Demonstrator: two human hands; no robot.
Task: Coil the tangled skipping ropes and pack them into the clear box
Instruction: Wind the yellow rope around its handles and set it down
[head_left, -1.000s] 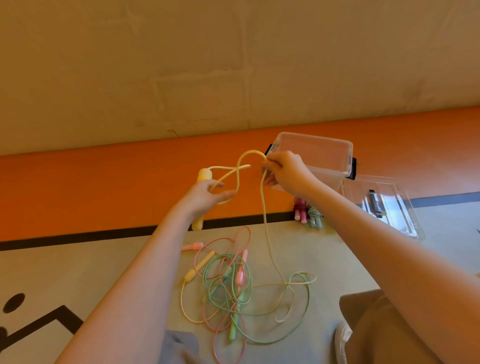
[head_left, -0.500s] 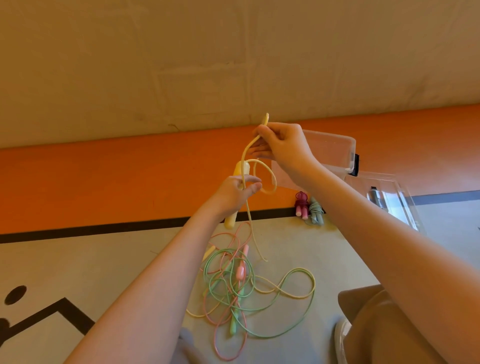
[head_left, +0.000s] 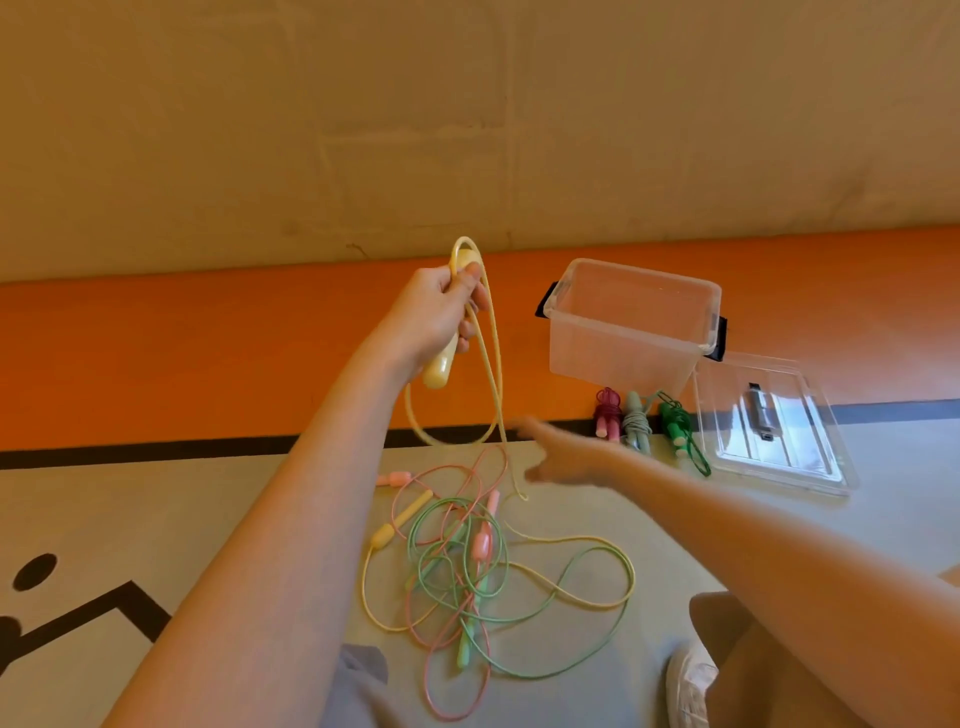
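Note:
My left hand (head_left: 441, 312) is raised and grips a yellow skipping-rope handle (head_left: 439, 369) together with a loop of its yellow cord (head_left: 491, 364), which hangs down to the floor. My right hand (head_left: 558, 452) is lower, blurred, its fingers stretched out flat near the hanging cord and holding nothing. On the floor below lies a tangle of green, pink and yellow ropes (head_left: 467, 566) with a second yellow handle (head_left: 400, 522). The clear box (head_left: 631, 322) stands open and empty-looking at the back right.
Three coiled ropes lie by the box: a dark pink one (head_left: 607, 413), a grey one (head_left: 635, 423) and a green one (head_left: 678, 428). The clear lid (head_left: 769, 423) lies flat right of them. An orange strip and a wall run behind. My knee and shoe are at the bottom right.
My right hand let go of the yellow cord and dropped toward the floor. My left hand rose and now holds the handle plus a loop of cord. My view shifted left.

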